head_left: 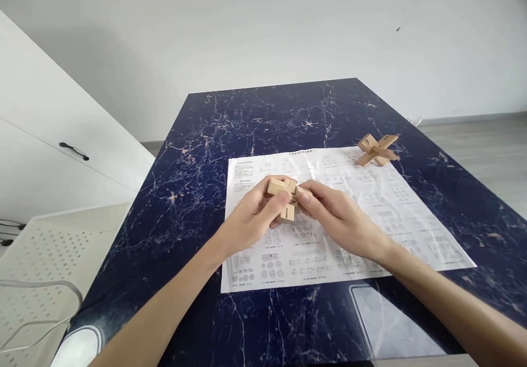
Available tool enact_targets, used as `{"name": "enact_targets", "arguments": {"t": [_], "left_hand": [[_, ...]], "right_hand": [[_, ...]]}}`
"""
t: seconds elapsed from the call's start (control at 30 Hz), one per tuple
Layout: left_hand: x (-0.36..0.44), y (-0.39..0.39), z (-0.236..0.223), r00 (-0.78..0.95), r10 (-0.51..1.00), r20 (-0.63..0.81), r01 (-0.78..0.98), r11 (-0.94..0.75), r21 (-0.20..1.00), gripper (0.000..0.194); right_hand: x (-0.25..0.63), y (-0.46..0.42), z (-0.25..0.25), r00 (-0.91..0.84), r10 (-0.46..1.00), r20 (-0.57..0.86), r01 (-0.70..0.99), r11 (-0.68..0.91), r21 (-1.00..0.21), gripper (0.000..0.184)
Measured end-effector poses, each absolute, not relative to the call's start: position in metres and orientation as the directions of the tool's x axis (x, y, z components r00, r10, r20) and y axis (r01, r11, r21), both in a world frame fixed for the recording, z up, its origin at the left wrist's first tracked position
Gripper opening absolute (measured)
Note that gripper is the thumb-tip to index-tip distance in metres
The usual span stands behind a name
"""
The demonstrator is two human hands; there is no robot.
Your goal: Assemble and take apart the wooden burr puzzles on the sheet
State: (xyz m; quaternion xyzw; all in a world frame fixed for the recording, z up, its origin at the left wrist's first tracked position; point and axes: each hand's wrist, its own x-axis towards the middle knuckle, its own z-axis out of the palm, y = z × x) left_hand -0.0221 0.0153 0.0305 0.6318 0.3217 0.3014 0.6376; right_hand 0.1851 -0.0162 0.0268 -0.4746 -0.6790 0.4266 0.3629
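Nearest the lens: both bare forearms, left (164, 301) and right (444, 301), converging over the table. Left hand (247, 218) grasps a wooden block cluster (287, 213), thumb across its front, fingers wrapped behind. Right hand (349, 221) pinches its right side between thumb and fingers; cannot tell whether the bar there is loose or interlocked. Cluster is between the two hands, above the printed sheet (436, 251); contact with the paper not determinable. Handling, my judgement: let the left act as the clamp, firm but not crushing, while the right applies light, straight pressure along the bar. Twisting would likely bind the notches or spread the neighbours; if it resists, ease off and realign. Left thumb best clear of the joint. Working low over the sheet limits any drop. Farther out, a second crossed-bar wooden piece (376, 151) rests by the sheet's far right corner, on the dark marbled tabletop (255, 117), useful for visual comparison.
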Motion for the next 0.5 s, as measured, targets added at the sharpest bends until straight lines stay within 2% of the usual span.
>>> {"name": "enact_targets", "arguments": {"t": [0.2, 0.33, 0.5], "left_hand": [[-0.024, 0.0132, 0.0296, 0.646, 0.764, -0.001, -0.026, 0.023, 0.999, 0.054], [-0.0215, 0.0112, 0.0295, 0.637, 0.77, 0.044, -0.044, -0.021, 0.999, 0.05], [-0.0194, 0.0087, 0.0303, 0.641, 0.76, 0.107, -0.072, -0.079, 0.994, 0.053]], "right_hand": [[0.185, -0.0181, 0.0288, -0.284, 0.951, 0.127, 0.33, 0.221, -0.918, 0.043], [0.1857, -0.0187, 0.0317, -0.292, 0.947, 0.133, 0.285, 0.219, -0.933, 0.045], [0.1862, -0.0194, 0.0267, -0.31, 0.95, 0.048, 0.19, 0.111, -0.975, 0.053]]}}
